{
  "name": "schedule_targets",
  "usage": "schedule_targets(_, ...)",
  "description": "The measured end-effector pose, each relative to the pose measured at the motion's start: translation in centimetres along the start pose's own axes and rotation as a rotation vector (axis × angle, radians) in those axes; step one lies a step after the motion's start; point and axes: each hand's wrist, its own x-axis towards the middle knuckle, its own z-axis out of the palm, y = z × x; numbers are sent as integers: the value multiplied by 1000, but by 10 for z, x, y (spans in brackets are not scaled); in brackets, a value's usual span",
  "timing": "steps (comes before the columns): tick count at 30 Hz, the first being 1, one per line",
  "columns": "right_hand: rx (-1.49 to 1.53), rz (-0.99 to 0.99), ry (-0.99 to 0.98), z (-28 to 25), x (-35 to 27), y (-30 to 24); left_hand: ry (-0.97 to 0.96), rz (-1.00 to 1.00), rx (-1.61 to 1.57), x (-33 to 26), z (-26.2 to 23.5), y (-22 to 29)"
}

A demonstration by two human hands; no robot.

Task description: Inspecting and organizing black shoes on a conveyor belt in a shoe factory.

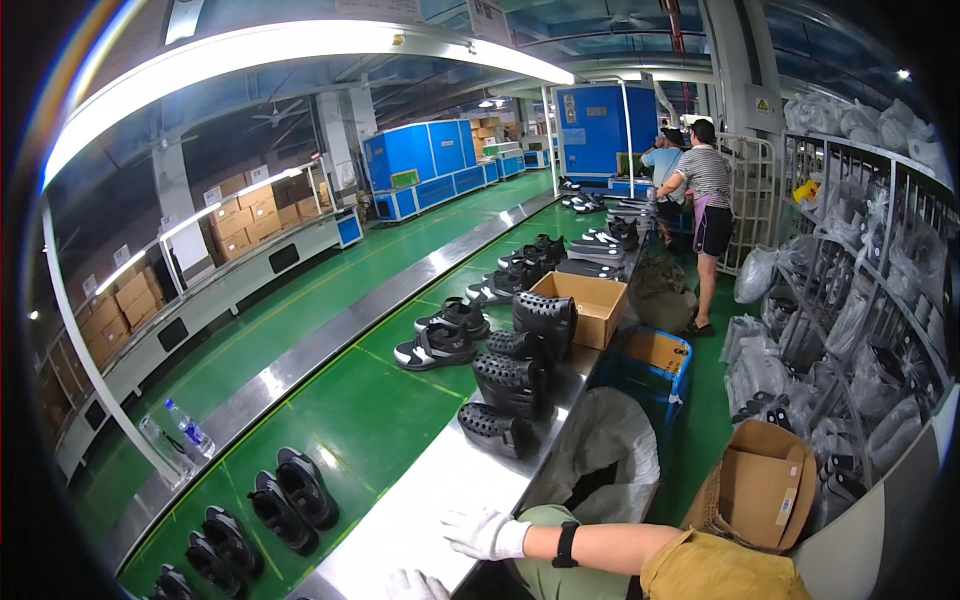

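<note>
My right hand (485,533) wears a white glove and lies flat on the steel ledge (420,500) beside the green conveyor belt (370,410), fingers apart and holding nothing. A black band circles its wrist. My left hand (415,585), also in a white glove, shows only partly at the bottom edge on the same ledge, and its fingers are cut off. The nearest thing ahead is a black perforated clog (495,428) on the ledge. More black clogs (515,380) are stacked behind it. Pairs of black shoes (290,495) lie on the belt to my left.
An open cardboard box (590,305) sits on the ledge, with a blue crate (650,365) and a grey sack (605,440) beside it. Another cardboard box (760,485) is at my right. Racks of bagged shoes (860,300) fill the right. Two people (700,190) stand far ahead. Water bottles (185,428) stand at the left.
</note>
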Motion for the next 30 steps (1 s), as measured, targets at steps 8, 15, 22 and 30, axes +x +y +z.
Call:
schedule_targets(8,-21,-41,73,-23,-16,2,9,-6,-29,14,-31,1)
schedule_targets(15,-39,-52,56,-54,-46,11,13,-4,-36,19,-39,3)
schedule_targets(22,-39,-30,64,-50,-50,12,16,2,-31,23,-45,4)
schedule_targets(30,-42,6,150,-50,-50,6,16,-18,-35,26,-49,6)
